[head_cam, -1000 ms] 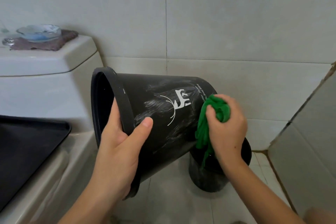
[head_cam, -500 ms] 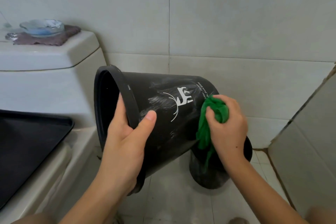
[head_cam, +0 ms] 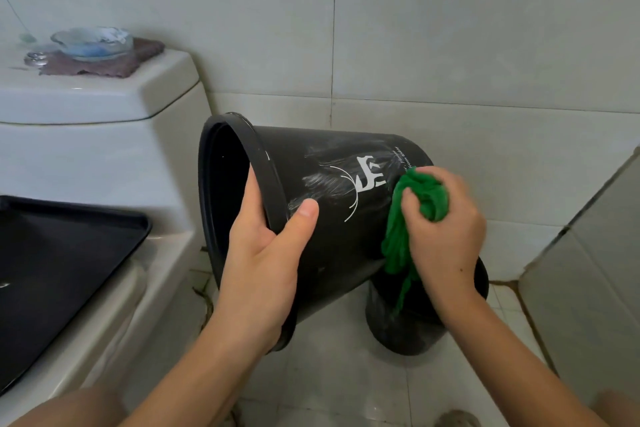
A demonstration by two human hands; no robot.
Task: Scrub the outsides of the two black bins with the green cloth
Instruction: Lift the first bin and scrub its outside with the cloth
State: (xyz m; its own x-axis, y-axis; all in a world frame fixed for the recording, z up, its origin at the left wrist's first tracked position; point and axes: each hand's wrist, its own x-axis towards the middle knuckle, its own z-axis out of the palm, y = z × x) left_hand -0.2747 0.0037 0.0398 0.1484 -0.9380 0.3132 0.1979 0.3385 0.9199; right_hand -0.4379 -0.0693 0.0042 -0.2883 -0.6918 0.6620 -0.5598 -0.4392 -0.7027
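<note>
To the left of my hands sits the white toilet, with a black tray lying on its seat part. I leave those alone.

My left hand holds the first black bin by its rim. My thumb lies flat on the outside wall and my fingers curl over the edge into the bin. I hold it tipped on its side, mouth to the left, so the round wall faces up at me and I can reach it. My left arm comes up from below, and the wrist is bent a little to keep the bin up off the floor.

My right hand is bunched tight around the green cloth and pushes it onto the wall of this bin, near its bottom end. A loose tail of cloth hangs down under my fist. White rub marks show on the wall between my two hands.

The second black bin stands on the floor just under my right hand. I think it waits its turn.
</note>
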